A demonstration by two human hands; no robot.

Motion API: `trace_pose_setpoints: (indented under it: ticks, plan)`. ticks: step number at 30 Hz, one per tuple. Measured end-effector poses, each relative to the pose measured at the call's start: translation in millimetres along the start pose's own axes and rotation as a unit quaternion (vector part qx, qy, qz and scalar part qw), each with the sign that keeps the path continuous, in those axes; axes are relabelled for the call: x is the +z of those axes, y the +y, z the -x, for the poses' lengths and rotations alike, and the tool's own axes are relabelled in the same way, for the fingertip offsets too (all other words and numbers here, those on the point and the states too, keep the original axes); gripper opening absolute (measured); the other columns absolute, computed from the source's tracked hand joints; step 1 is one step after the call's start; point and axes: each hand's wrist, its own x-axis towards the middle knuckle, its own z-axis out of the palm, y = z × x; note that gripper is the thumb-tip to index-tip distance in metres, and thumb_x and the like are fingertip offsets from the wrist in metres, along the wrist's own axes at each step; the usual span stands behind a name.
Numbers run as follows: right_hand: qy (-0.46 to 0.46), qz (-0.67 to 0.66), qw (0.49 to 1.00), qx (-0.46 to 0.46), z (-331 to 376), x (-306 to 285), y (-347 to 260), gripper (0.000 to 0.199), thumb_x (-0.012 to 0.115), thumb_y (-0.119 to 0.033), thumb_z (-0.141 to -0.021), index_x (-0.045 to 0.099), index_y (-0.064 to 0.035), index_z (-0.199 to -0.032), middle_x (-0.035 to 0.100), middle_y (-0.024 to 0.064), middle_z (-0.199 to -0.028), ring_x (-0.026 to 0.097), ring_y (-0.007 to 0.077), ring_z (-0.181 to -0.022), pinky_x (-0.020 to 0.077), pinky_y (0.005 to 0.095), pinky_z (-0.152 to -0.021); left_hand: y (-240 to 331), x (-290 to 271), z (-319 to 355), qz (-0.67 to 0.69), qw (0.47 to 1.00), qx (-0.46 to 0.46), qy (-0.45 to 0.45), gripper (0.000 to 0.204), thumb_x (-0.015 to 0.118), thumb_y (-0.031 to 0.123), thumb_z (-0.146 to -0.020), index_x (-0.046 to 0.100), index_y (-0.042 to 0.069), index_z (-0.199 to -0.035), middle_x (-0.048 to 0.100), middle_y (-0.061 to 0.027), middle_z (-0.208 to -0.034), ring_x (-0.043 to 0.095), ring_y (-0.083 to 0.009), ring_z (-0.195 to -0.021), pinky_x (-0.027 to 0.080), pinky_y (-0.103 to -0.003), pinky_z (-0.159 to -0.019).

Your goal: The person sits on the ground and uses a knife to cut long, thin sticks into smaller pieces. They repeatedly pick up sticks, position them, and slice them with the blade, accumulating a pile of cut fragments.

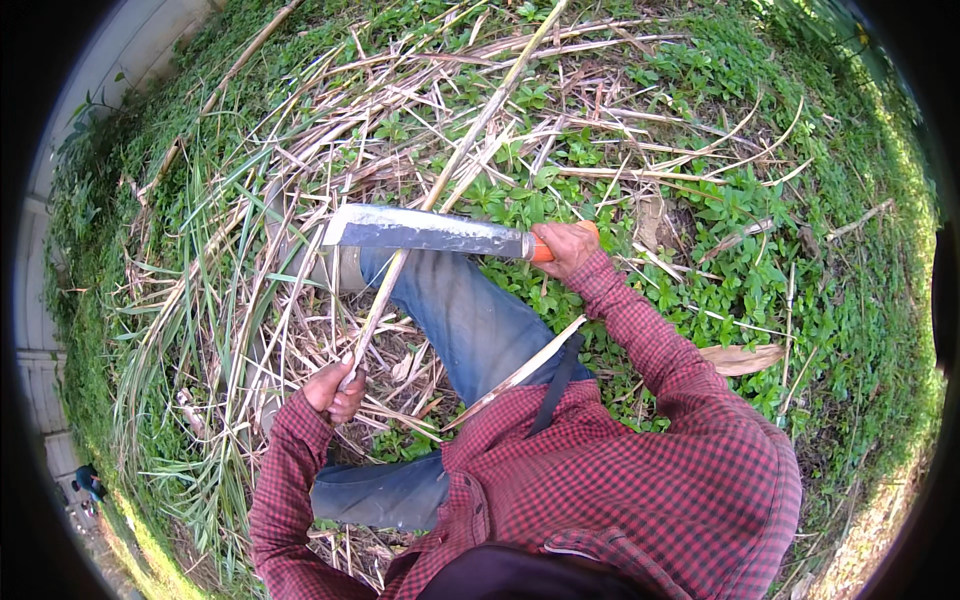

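My right hand (568, 248) is closed around the orange handle of a machete (430, 232). Its broad, worn blade points left and lies across a long pale stalk (465, 148), hiding a short stretch of it; whether blade and stalk touch I cannot tell. Lower left, my left hand (338, 390) grips the near end of that stalk, which slants up and away to the top edge. Beneath the blade is my bent leg in blue jeans (470, 310). A split pale strip (525, 368) rests across my lap beside a dark strap.
Dry stalks and peeled strips (350, 115) litter the ground ahead and to the left. Long green leaves (225, 330) lie at the left. Low green plants (755, 225) cover the right side. A pale wall (40, 290) runs along the left rim, with a distant person (90, 483) near it.
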Motion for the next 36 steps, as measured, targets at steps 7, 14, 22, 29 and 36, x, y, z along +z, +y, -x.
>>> trace_pose_setpoints:
  ticks: [7,14,22,29,36]
  plan:
    - [0.035,0.025,0.910,0.411,-66.9,-18.3,109.0,0.047,0.063,-0.041,-0.073,0.051,-0.0113,-0.108,0.064,0.0215,-0.092,0.061,0.0403,-0.085,0.0496,0.0476,-0.076,-67.7,-11.1,37.5,0.042,0.995,-0.087,0.004,0.053,0.035,0.057,-0.092,0.038,0.012,-0.064,0.025,0.0055,-0.046,0.021,-0.0057,-0.035,0.016,-0.023,-0.033]
    - [-0.117,0.118,0.966,0.196,-34.2,-62.6,96.1,0.043,0.063,-0.040,-0.074,0.048,-0.0140,-0.105,0.064,0.0151,-0.089,0.062,0.0359,-0.084,0.0502,0.0463,-0.072,-77.1,-8.4,44.9,-0.022,0.995,-0.072,0.065,0.055,0.042,0.062,-0.087,0.038,0.012,-0.064,0.028,0.0035,-0.046,0.023,-0.0072,-0.036,0.017,-0.024,-0.035]
    - [0.079,-0.177,0.800,0.567,-56.3,-19.8,185.1,0.052,0.069,-0.038,-0.068,0.063,-0.0019,-0.105,0.066,0.0158,-0.091,0.063,0.0273,-0.082,0.0482,0.0359,-0.075,-115.5,-13.8,82.3,-0.105,0.963,0.025,0.248,0.044,0.055,0.044,-0.089,0.046,0.008,-0.066,0.036,0.0051,-0.049,0.028,-0.0058,-0.037,0.021,-0.023,-0.035]
    - [0.253,-0.307,0.758,0.517,1.8,3.8,105.3,0.034,0.068,-0.024,-0.071,0.059,-0.0005,-0.094,0.060,0.0067,-0.075,0.057,0.0180,-0.063,0.0458,0.0317,-0.061,-14.7,26.0,-23.7,-0.478,0.711,0.217,0.468,0.027,0.059,0.028,-0.085,0.065,0.003,-0.094,0.061,-0.0150,-0.064,0.060,-0.0234,-0.056,0.047,-0.038,-0.055]
    - [0.264,-0.357,0.815,0.372,29.9,8.8,54.9,0.027,0.071,-0.016,-0.070,0.058,-0.0015,-0.088,0.056,0.0036,-0.073,0.051,0.0113,-0.059,0.0441,0.0269,-0.055,99.7,89.4,-140.1,-0.454,0.610,0.433,0.484,0.030,0.063,0.017,-0.077,0.059,0.011,-0.105,0.061,-0.0151,-0.099,0.058,-0.0316,-0.094,0.046,-0.040,-0.083]
